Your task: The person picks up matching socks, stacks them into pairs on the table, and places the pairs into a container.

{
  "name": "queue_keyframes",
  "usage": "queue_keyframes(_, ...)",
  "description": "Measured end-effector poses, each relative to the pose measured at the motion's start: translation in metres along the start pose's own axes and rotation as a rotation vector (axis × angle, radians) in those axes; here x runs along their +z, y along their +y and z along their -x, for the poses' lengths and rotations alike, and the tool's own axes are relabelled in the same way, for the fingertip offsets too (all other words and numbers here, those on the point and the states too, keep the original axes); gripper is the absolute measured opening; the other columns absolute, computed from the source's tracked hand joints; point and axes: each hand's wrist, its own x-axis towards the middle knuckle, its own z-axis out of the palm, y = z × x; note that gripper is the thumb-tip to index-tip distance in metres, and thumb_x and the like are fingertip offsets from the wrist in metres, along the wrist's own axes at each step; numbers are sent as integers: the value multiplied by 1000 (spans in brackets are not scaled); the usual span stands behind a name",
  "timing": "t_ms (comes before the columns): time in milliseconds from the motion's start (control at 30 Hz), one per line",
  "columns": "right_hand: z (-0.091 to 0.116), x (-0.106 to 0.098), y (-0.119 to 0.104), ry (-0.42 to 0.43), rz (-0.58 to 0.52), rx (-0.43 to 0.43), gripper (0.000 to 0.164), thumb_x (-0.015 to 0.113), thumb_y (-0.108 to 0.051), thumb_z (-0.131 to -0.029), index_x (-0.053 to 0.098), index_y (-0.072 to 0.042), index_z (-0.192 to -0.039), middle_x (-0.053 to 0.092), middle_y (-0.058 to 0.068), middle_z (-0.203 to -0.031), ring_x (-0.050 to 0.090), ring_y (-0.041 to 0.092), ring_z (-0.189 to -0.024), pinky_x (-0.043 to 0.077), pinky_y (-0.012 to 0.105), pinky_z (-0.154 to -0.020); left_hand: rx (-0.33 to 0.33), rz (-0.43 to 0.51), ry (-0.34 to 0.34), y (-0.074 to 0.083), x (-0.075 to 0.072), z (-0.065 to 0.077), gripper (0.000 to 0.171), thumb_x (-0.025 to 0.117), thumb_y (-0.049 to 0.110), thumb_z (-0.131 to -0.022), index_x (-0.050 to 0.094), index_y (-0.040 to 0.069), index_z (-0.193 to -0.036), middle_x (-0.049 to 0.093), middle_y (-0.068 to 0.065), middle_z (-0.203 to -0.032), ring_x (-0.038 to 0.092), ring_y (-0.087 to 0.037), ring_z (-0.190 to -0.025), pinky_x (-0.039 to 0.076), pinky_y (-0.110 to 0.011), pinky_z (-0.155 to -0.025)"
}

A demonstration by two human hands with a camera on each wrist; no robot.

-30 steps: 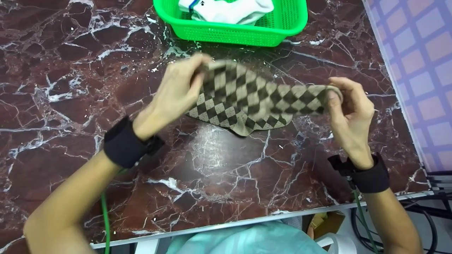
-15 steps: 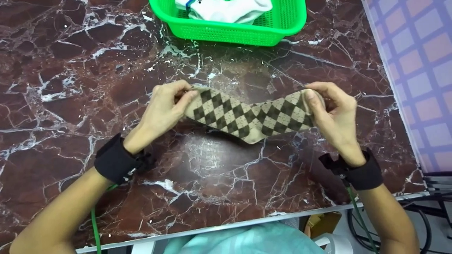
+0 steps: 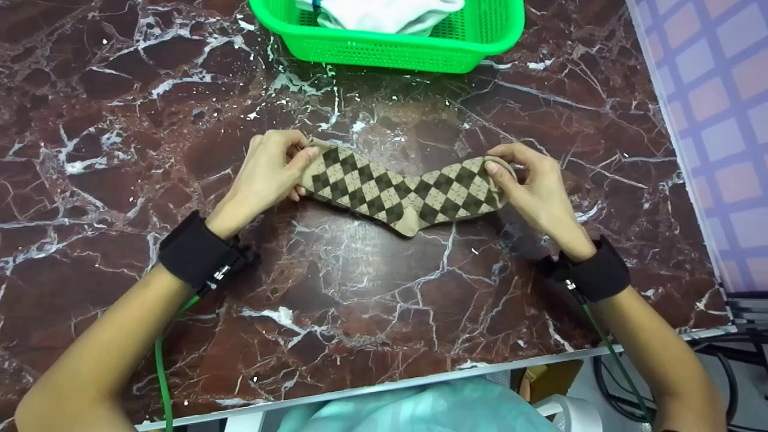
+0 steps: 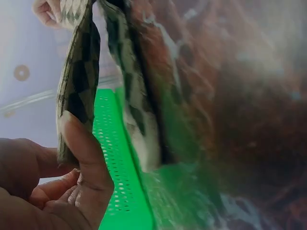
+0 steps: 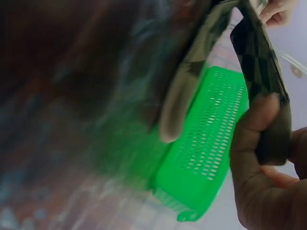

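A beige and dark brown argyle sock (image 3: 354,180) is stretched sideways between my hands, its heel pointing toward me. At its left end, my left hand (image 3: 261,171) pinches the fabric between thumb and fingers. My right hand (image 3: 534,186) pinches the folded-looking opposite end. Both wrist views show the held sock (image 4: 79,81) raised on edge, with a second argyle sock (image 5: 180,103) lying lower, along the tabletop. From the head view, the held sock covers most of that second one.
At the back of the dark red marbled table (image 3: 372,324) stands a green perforated basket (image 3: 384,54) with white socks (image 3: 384,15) inside. A checked lilac panel (image 3: 708,120) borders the right side. Green cables (image 3: 162,378) trail from the wrist bands.
The sock held in my hands came down over the other one and lined up with it. My right hand shifted left and my left hand moved toward me and slightly left.
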Motion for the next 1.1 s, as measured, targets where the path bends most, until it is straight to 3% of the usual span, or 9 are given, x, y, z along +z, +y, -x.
queue_keyframes(167, -5, -2, 29, -82, 97, 32, 29, 61, -18, -85, 59, -3, -109, 62, 4, -98, 60, 14, -69, 49, 21, -59, 31, -130, 27, -6, 2, -7, 20, 53, 20, -90, 61, 2, -85, 56, -8, -61, 54, -17, -40, 40, -23, -33)
queue_keyframes(400, -11, -4, 39, -148, 179, 37, 33, 62, -25, -84, 58, -5, -110, 62, 9, -103, 60, 19, -81, 49, 33, -74, 65, -241, 65, -13, 4, -14, 20, 55, 20, -89, 59, 5, -77, 55, -5, -59, 45, -16, -40, 32, -23, -32)
queue_keyframes(567, -12, -8, 42, -186, 220, 61, 35, 62, -29, -84, 58, -5, -110, 61, 8, -99, 58, 19, -78, 46, 35, -71, 59, -278, 68, -14, 3, -16, 20, 55, 19, -88, 59, 4, -75, 59, -5, -65, 39, -14, -42, 29, -23, -35)
queue_keyframes(733, -8, -18, 43, -198, 238, 79, 39, 61, -29, -85, 56, -3, -113, 59, 11, -99, 55, 21, -81, 44, 39, -71, 0, -329, 104, -13, -5, -9, 19, 56, 22, -87, 60, 4, -82, 60, -6, -69, 46, -18, -48, 37, -27, -41)
queue_keyframes(900, -9, -27, 42, -237, 246, 100, 45, 55, -33, -88, 51, -1, -120, 56, 14, -108, 53, 26, -93, 42, 43, -78, -80, -384, 130, -8, -11, -5, 42, 53, 39, -87, 54, 3, -107, 57, -6, -75, 49, -22, -56, 40, -34, -46)
queue_keyframes(1000, -10, -29, 40, -290, 254, 145, 53, 52, -38, -88, 47, 0, -124, 54, 16, -112, 52, 28, -95, 42, 44, -79, -107, -404, 91, -5, -7, -6, 60, 52, 48, -85, 43, 0, -119, 51, -6, -74, 45, -20, -53, 39, -33, -43)
queue_keyframes(1100, -11, -26, 38, -346, 252, 191, 59, 54, -41, -86, 44, 1, -126, 55, 17, -110, 54, 27, -93, 44, 42, -77, -126, -422, 42, -3, -2, -7, 71, 57, 55, -78, 40, -2, -117, 45, -6, -72, 41, -19, -53, 40, -31, -43)
